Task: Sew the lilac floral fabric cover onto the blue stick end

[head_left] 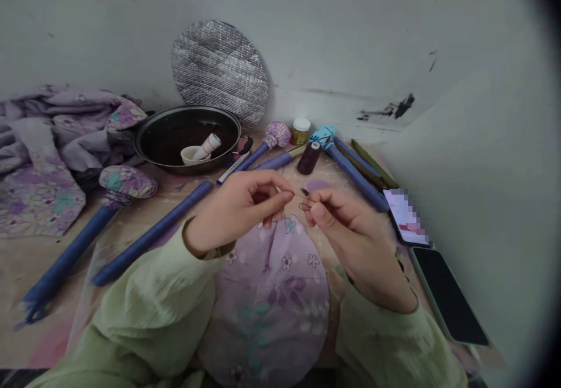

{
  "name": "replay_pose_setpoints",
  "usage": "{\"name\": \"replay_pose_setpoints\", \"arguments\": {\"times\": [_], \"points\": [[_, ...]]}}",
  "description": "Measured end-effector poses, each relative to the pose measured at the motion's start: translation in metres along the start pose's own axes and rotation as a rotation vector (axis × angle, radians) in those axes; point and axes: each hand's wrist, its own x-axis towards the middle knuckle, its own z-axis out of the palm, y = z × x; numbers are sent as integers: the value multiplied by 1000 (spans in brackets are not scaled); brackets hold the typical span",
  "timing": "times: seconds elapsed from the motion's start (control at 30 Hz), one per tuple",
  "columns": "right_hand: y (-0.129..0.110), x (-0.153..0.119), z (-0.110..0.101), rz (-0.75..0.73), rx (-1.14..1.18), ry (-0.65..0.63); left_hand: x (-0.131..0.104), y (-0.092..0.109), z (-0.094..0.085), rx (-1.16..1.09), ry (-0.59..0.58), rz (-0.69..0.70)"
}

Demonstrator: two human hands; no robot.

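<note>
Both hands are raised over a round piece of lilac flowered cloth (280, 312). My left hand (239, 210) pinches the end of a thin thread (300, 196) between thumb and forefinger. The fingers of my right hand (346, 224) are closed on the thread's other end, where a small loop shows. Whether a needle is among the right fingers, I cannot tell. A small dark tip (304, 191) shows just past the thread. Behind the hands stands a dark purple spool of thread (308, 159).
At the back left, a black pan (151, 157) holds a white cup. Blue-wrapped sticks (149, 236), some with cloth-covered heads, lie around. A small jar (300, 132) stands by the wall. Two phones (451, 297) lie at right; bunched flowered fabric (39, 183) at left.
</note>
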Motion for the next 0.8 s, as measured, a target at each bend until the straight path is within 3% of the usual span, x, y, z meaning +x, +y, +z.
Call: {"name": "replay_pose_setpoints", "arguments": {"times": [0.1,0.2,0.3,0.43,0.47,0.53,0.6,0.67,0.8], "points": [[1,3,3,85,97,-181,3,-4,-4,104,152,126],[4,4,9,225,324,-361,6,-8,0,155,175,166],[6,3,15,362,531,-510,9,-13,6,106,38,163],[5,0,20,391,638,-592,12,-23,10,49,-216,181],[4,0,21,389,670,-585,12,-25,10,57,-215,194],[1,-1,21,365,728,-520,13,-29,10,124,-78,214],[0,-2,21,296,735,-379,12,-28,10,187,126,221],[1,-3,22,178,669,-206,10,-23,10,165,248,223],[9,-5,21,-10,462,-33,2,-6,10,18,199,281]]}}
